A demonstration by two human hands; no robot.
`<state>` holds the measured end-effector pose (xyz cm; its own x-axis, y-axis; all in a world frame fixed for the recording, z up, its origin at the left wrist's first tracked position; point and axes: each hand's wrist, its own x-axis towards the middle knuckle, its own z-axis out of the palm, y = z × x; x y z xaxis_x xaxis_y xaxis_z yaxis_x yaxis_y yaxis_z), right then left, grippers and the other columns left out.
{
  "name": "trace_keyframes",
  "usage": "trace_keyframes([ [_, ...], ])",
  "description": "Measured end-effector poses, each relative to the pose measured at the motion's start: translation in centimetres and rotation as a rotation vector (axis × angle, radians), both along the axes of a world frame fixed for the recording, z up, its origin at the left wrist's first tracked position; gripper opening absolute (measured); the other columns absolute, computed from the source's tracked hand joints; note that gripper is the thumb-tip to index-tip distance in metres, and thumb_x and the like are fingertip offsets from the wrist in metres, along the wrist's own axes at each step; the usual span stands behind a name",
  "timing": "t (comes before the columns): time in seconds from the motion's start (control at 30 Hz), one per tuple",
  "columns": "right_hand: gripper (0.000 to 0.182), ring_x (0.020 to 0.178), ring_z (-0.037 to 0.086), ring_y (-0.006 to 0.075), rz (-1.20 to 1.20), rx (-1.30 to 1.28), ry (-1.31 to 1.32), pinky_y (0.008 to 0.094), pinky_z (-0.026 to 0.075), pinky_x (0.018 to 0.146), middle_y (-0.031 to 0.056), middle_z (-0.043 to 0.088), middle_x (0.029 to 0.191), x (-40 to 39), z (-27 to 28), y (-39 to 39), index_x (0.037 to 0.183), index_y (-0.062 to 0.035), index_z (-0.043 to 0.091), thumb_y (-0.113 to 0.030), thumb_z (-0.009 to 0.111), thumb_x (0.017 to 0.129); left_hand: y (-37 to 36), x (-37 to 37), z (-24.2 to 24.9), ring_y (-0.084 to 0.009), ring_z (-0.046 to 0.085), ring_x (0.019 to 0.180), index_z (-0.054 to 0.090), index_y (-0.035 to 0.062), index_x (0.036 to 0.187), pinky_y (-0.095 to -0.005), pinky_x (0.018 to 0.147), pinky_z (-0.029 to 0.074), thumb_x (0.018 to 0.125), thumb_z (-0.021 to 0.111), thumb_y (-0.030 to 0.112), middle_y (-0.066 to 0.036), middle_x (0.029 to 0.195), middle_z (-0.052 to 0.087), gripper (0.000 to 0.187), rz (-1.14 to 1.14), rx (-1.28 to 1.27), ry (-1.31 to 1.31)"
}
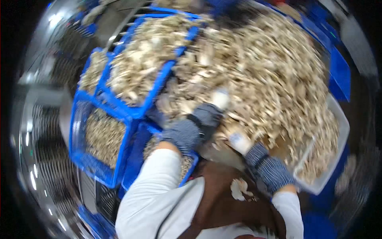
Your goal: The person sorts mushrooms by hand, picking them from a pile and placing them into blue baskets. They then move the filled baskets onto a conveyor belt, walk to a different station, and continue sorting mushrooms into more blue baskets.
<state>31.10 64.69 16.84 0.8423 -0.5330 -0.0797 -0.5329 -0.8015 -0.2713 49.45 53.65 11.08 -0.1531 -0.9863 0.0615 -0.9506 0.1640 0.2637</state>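
My left hand point(199, 121), in a dark blue-grey knitted glove with white at the fingertips, reaches to the near left edge of a large heap of pale, shredded-looking pieces point(262, 63). Lower and to the right, my right hand point(258, 159), gloved the same way, points inward at the heap's near edge. Both sets of fingertips touch or almost touch the pieces. Motion blur hides how the fingers are bent and whether anything is between them. Bare metal-coloured surface point(223, 155) shows between the hands.
Blue crates point(137, 113) filled with similar pieces stand at the left, a smaller-piece crate point(72, 137) nearest the lower left. A white tub point(344, 127) with pieces is at the right. A brown apron point(230, 211) is below, with a pale scrap on it.
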Motion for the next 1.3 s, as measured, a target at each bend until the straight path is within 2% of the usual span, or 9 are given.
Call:
trace_keyframes([
  [0.1,0.033,0.082,0.066,0.0332,-0.213,0.089,-0.234,0.0402,0.053,0.073,0.0182,0.066,0.089,-4.7,-3.5,-1.5,0.112,-0.0014,0.065,0.002,0.052,0.082,2.4,-2.3,4.2,-0.0309,0.064,0.100,0.063,0.0047,0.116,-0.0422,0.083,0.054,0.084,0.064,0.025,-0.026,0.117,0.060,0.038,-0.023,0.202,0.435],
  [0.23,0.037,0.105,0.063,0.0344,-0.654,0.066,0.023,0.0368,0.051,0.088,0.0235,0.063,0.116,-12.7,-2.1,-2.8,0.130,0.0001,0.053,-0.009,0.054,0.094,4.4,-4.7,8.1,-0.0283,0.061,0.111,0.047,-0.0032,0.135,-0.0369,0.094,0.051,0.085,0.067,0.018,-0.024,0.126,0.058,0.058,0.209,0.746,1.080],
  [0.33,0.057,0.128,0.048,0.0288,-1.136,0.493,-0.633,0.0367,0.038,0.107,0.0214,0.045,0.145,-15.7,-5.1,-3.6,0.147,0.0014,0.031,-0.010,0.055,0.097,5.1,-7.6,7.6,-0.0319,0.058,0.116,0.046,-0.0074,0.134,-0.0373,0.100,0.045,0.083,0.062,0.011,-0.024,0.122,0.061,0.056,0.087,0.499,1.091],
  [0.6,0.064,0.132,0.041,0.0315,-0.798,0.480,-0.681,0.0362,0.032,0.110,0.0231,0.040,0.146,-11.4,1.2,-4.1,0.143,0.0071,0.036,-0.039,0.046,0.100,4.6,-10.9,5.5,-0.0275,0.045,0.130,0.029,0.0002,0.147,-0.0339,0.109,0.037,0.100,0.045,0.012,-0.022,0.135,0.052,0.052,0.061,0.702,1.399],
  [0.7,0.053,0.124,0.048,0.0285,-0.992,0.879,-0.862,0.0359,0.038,0.106,0.0187,0.051,0.136,-8.3,6.0,-4.8,0.141,0.0038,0.041,-0.025,0.053,0.097,5.2,-8.4,7.3,-0.0207,0.048,0.129,0.058,-0.0024,0.126,-0.0332,0.105,0.042,0.091,0.065,0.023,-0.018,0.139,0.051,0.043,0.265,0.911,1.733],
  [0.93,0.054,0.122,0.051,0.0308,-0.923,0.510,-0.767,0.0381,0.041,0.103,0.0240,0.052,0.133,-7.3,2.2,-7.5,0.136,0.0068,0.043,-0.015,0.062,0.089,7.3,-7.0,8.4,-0.0179,0.058,0.107,0.035,0.0039,0.148,-0.0264,0.081,0.054,0.087,0.049,-0.010,-0.021,0.147,0.042,0.064,-0.025,0.391,1.719],
  [1.03,0.061,0.123,0.050,0.0348,-1.077,0.256,-0.662,0.0424,0.036,0.110,0.0284,0.048,0.134,-9.1,0.8,-8.6,0.140,0.0086,0.036,-0.015,0.061,0.090,10.7,-1.2,7.9,-0.0082,0.049,0.056,0.049,0.0059,0.130,-0.0246,0.039,0.040,0.085,0.055,-0.005,-0.006,0.080,0.052,0.047,0.462,-0.073,0.704],
  [1.2,0.046,0.092,0.058,0.0306,-0.744,-0.012,-0.544,0.0453,0.049,0.084,0.0221,0.059,0.106,-6.9,3.8,-5.9,0.124,0.0077,0.048,-0.006,0.060,0.081,13.2,9.0,5.1,-0.0425,0.058,0.104,0.042,-0.0041,0.136,-0.0494,0.090,0.048,0.086,0.060,0.037,-0.027,0.116,0.057,0.068,0.868,-0.083,0.258],
  [1.3,0.031,0.073,0.062,0.0331,-0.474,0.086,-0.309,0.0425,0.052,0.068,0.0192,0.065,0.085,-2.9,6.5,-3.6,0.105,0.0040,0.061,-0.005,0.063,0.075,12.5,8.6,1.2,-0.0411,0.061,0.092,0.053,-0.0032,0.119,-0.0468,0.082,0.050,0.079,0.064,0.026,-0.026,0.103,0.063,0.051,0.668,-0.331,0.038],
])
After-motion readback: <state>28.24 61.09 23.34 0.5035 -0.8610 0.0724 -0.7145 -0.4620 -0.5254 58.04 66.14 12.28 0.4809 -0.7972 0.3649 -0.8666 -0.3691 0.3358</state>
